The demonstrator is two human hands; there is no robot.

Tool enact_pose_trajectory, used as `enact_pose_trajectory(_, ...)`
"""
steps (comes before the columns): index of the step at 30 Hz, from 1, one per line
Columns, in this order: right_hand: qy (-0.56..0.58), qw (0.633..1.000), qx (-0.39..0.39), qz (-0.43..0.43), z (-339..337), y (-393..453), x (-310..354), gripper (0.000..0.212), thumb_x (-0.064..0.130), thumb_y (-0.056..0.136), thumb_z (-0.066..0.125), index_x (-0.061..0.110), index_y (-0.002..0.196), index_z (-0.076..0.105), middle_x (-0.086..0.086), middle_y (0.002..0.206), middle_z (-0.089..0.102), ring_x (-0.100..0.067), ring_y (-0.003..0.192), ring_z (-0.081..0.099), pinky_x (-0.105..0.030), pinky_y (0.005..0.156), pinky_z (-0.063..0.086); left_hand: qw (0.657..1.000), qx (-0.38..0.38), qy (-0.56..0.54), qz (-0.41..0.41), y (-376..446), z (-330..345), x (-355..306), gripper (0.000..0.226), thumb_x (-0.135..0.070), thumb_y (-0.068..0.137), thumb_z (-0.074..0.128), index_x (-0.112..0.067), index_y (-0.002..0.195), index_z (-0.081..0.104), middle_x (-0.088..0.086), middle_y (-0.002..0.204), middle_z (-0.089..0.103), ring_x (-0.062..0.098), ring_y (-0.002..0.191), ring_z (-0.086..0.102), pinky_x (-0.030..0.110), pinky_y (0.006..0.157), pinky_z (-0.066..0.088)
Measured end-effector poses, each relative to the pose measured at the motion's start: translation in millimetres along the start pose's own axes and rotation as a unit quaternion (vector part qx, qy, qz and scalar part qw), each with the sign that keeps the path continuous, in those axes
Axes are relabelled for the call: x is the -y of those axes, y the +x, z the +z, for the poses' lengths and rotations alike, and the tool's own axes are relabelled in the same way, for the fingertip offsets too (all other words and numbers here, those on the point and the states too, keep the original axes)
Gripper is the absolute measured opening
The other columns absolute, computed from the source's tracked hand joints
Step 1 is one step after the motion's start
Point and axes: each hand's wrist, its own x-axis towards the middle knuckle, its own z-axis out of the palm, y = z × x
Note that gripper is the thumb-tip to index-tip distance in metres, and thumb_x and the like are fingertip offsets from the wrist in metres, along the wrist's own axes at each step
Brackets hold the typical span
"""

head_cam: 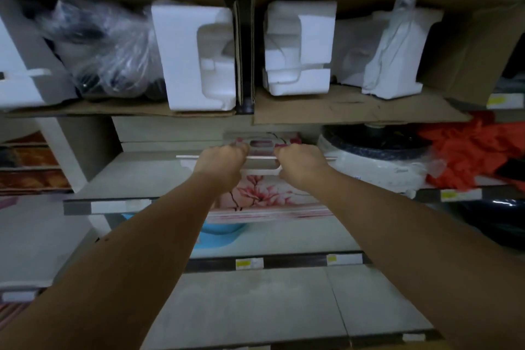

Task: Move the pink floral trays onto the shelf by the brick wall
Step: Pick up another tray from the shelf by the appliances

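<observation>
Reaching forward with both arms over the near grey shelf board (133,179), toward a stack of flat rectangular pink trays printed with pink blossoms on dark twigs (264,193) lying on that board, in the middle of the scene. Lying with the long axis running near to far, so presenting the far short end, with its pale cut-out handle slot (262,169), directly beyond the knuckles. Curling the left hand (223,160) over the left part of that far rim, and curling the right hand (301,160) over the right part, fingertips hooked out of sight past the edge; both clamped on the top tray's thin white rim, close together with only the slot between them. Standing about equally near, neither hand leading. Showing a second floral panel (264,140) farther back against the rear of the bay, partly hidden by the fingers, too blurred for telling whether upright or flat. Overhanging the near lip of the board slightly, striped pink layered edges visible at the near end, suggesting several trays stacked. Probably calling for a pull toward the near side, or a lift, along that long axis. Sitting just right of the stack, a white round wrapped appliance with a dark lid (375,159), near enough for snagging on a sideways swing
</observation>
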Motion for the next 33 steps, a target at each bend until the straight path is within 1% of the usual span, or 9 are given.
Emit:
enact_pose_trajectory(4, -0.01, 1.0, -0.002, -0.012, -15, -10, 0, 0.026, 0.014, 0.097, 0.049, 0.014, 0.123, 0.052, -0.01, 0.121, 0.062, -0.029, 0.113, 0.059, -0.035, 0.085, 0.047, 1.0, -0.003, -0.025, -0.002, -6, -10, 3, 0.03, -0.014, 0.087, 0.055, -0.017, 0.116, 0.045, 0.008, 0.109, 0.064, 0.03, 0.101, 0.061, 0.035, 0.08, 0.047)
enact_pose_trajectory(8, -0.014, 1.0, -0.006, -0.019, -29, -28, -1, 0.027, 0.013, 0.096, 0.051, 0.014, 0.123, 0.052, -0.01, 0.12, 0.061, -0.028, 0.112, 0.058, -0.031, 0.08, 0.044, 0.999, -0.006, -0.036, -0.012, -22, -24, -3, 0.03, -0.019, 0.088, 0.059, -0.018, 0.115, 0.046, 0.005, 0.107, 0.064, 0.026, 0.098, 0.062, 0.034, 0.076, 0.046)
enact_pose_trajectory(11, -0.005, 0.999, -0.022, -0.033, -43, -48, -4, 0.028, 0.01, 0.094, 0.051, 0.014, 0.122, 0.053, -0.011, 0.121, 0.06, -0.028, 0.112, 0.057, -0.032, 0.083, 0.045, 0.999, -0.016, -0.032, -0.027, -40, -42, -11, 0.031, -0.023, 0.087, 0.061, -0.019, 0.113, 0.046, 0.005, 0.108, 0.065, 0.027, 0.098, 0.061, 0.035, 0.077, 0.047)
enact_pose_trajectory(14, -0.001, 0.997, -0.044, -0.055, -58, -73, -8, 0.028, 0.009, 0.093, 0.051, 0.014, 0.12, 0.054, -0.01, 0.121, 0.06, -0.029, 0.112, 0.057, -0.032, 0.082, 0.044, 0.998, -0.023, -0.029, -0.056, -65, -67, -22, 0.03, -0.021, 0.086, 0.061, -0.018, 0.111, 0.046, 0.006, 0.111, 0.064, 0.028, 0.102, 0.061, 0.035, 0.078, 0.045)
enact_pose_trajectory(20, 0.011, 0.988, -0.094, -0.123, -80, -143, -8, 0.028, 0.004, 0.092, 0.05, 0.012, 0.119, 0.054, -0.01, 0.118, 0.061, -0.029, 0.109, 0.059, -0.03, 0.072, 0.037, 0.991, -0.03, 0.003, -0.131, -143, -111, -56, 0.034, -0.025, 0.088, 0.061, -0.019, 0.118, 0.048, 0.005, 0.118, 0.062, 0.028, 0.109, 0.058, 0.03, 0.074, 0.037)
enact_pose_trajectory(24, 0.025, 0.977, -0.119, -0.173, -91, -195, 2, 0.029, 0.007, 0.093, 0.049, 0.014, 0.12, 0.055, -0.01, 0.121, 0.061, -0.029, 0.112, 0.058, -0.031, 0.081, 0.044, 0.983, -0.023, 0.036, -0.18, -204, -133, -76, 0.031, -0.025, 0.088, 0.06, -0.019, 0.116, 0.048, 0.007, 0.114, 0.063, 0.029, 0.105, 0.06, 0.03, 0.073, 0.039)
enact_pose_trajectory(26, 0.037, 0.97, -0.135, -0.197, -97, -216, 10, 0.027, 0.008, 0.093, 0.049, 0.015, 0.119, 0.055, -0.01, 0.121, 0.062, -0.029, 0.112, 0.059, -0.031, 0.079, 0.043, 0.978, -0.02, 0.055, -0.2, -235, -147, -83, 0.03, -0.025, 0.089, 0.06, -0.019, 0.116, 0.048, 0.007, 0.113, 0.063, 0.029, 0.105, 0.06, 0.029, 0.071, 0.036)
enact_pose_trajectory(29, 0.06, 0.957, -0.15, -0.239, -111, -242, 30, 0.025, 0.008, 0.094, 0.049, 0.015, 0.117, 0.055, -0.011, 0.12, 0.062, -0.03, 0.11, 0.059, -0.03, 0.071, 0.036, 0.968, -0.009, 0.08, -0.236, -279, -171, -84, 0.03, -0.027, 0.088, 0.06, -0.019, 0.116, 0.05, 0.005, 0.114, 0.063, 0.028, 0.106, 0.059, 0.031, 0.072, 0.038)
enact_pose_trajectory(33, 0.084, 0.938, -0.172, -0.29, -131, -267, 63, 0.022, 0.01, 0.093, 0.052, 0.015, 0.115, 0.055, -0.011, 0.12, 0.062, -0.03, 0.111, 0.059, -0.029, 0.07, 0.034, 0.951, -0.004, 0.114, -0.287, -332, -198, -75, 0.029, -0.028, 0.088, 0.061, -0.02, 0.115, 0.052, 0.004, 0.115, 0.064, 0.027, 0.107, 0.06, 0.031, 0.071, 0.037)
